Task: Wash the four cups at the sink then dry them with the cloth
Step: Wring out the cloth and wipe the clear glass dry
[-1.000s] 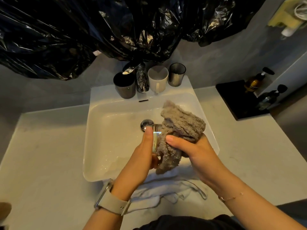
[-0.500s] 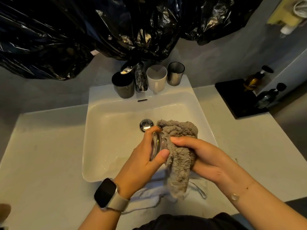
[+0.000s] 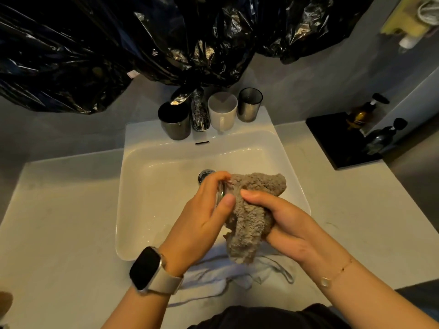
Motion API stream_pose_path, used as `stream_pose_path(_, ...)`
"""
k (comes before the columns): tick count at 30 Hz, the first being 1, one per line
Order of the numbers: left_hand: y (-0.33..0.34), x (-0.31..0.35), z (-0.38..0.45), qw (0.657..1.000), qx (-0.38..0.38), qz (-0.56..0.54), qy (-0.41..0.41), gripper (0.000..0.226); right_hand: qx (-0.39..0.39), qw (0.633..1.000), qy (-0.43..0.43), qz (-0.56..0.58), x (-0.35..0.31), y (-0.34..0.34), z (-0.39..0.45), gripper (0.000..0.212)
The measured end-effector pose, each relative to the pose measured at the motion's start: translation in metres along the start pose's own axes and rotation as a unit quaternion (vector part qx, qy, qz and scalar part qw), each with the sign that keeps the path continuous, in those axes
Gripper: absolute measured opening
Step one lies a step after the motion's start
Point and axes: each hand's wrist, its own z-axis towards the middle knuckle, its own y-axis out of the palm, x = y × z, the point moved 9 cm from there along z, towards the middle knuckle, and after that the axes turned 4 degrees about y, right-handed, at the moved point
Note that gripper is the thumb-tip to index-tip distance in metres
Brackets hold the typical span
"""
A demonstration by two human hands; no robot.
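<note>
Item, over the sink (image 3: 133, 186): small glass cup (image 3: 221, 194), pinched on its side in the left hand (image 3: 202, 217), mouth towards the right hand (image 3: 285, 217), whose grip bunches the grey cloth (image 3: 249, 222) against it (three cups wait behind).

Black plastic bags (image 3: 123, 51) above; 2 pump bottles (image 3: 361, 115) on black tray (image 3: 332, 141) far right; white rag (image 3: 223, 279) at counter edge.
</note>
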Motion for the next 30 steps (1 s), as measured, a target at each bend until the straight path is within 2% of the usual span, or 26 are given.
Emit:
stream_pose_path(2,0.002,-0.012,0.003,0.987,0.026,-0.133,-0.086,0.069,0.064,0.978,-0.117,-0.159,-0.019,0.001,-0.005,0.033)
stream_pose_path(4,0.004,-0.022,0.005,0.971,0.063,-0.176,-0.148,0.077,0.122,0.934,-0.201,-0.267,-0.031,0.003,-0.011,0.04)
stream_pose_path(6,0.001,-0.023,0.004,0.969,0.113,-0.166,-0.146,0.076,0.134,0.931,-0.228,-0.252,-0.033,0.007,-0.015,0.036)
stream_pose_path(8,-0.002,-0.019,-0.001,0.969,0.158,-0.148,-0.121,0.066,0.139,0.933,-0.231,-0.238,-0.031,0.011,-0.016,0.03)
stream_pose_path(12,-0.009,-0.006,-0.01,0.98,0.194,0.018,-0.043,0.037,0.2,0.949,-0.202,-0.136,-0.027,-0.002,-0.011,0.014)
stream_pose_path(15,-0.008,-0.008,-0.012,0.973,0.204,0.107,-0.026,0.038,0.237,0.95,-0.188,-0.081,-0.021,-0.014,-0.003,0.02)
stream_pose_path(18,-0.011,-0.013,-0.014,0.972,0.219,0.058,-0.065,0.038,0.238,0.932,-0.219,-0.163,-0.021,-0.014,-0.002,0.019)
stream_pose_path(21,-0.017,-0.029,-0.013,0.964,0.214,-0.019,-0.156,0.04,0.169,0.933,-0.215,-0.234,-0.013,-0.011,-0.001,0.014)
stream_pose_path(23,-0.016,-0.044,-0.011,0.945,0.207,-0.1,-0.233,0.041,0.15,0.921,-0.218,-0.285,-0.01,-0.018,-0.004,0.022)
stream_pose_path(26,-0.002,-0.055,-0.012,0.915,0.192,-0.167,-0.313,0.049,0.173,0.876,-0.277,-0.355,-0.012,-0.025,-0.012,0.039)
stream_pose_path(28,0.009,-0.047,-0.012,0.926,0.193,-0.149,-0.289,0.049,0.215,0.885,-0.318,-0.265,-0.015,-0.03,-0.014,0.026)
stream_pose_path(30,0.017,-0.033,-0.012,0.948,0.202,-0.092,-0.226,0.043,0.261,0.892,-0.34,-0.147,-0.02,-0.036,-0.016,0.009)
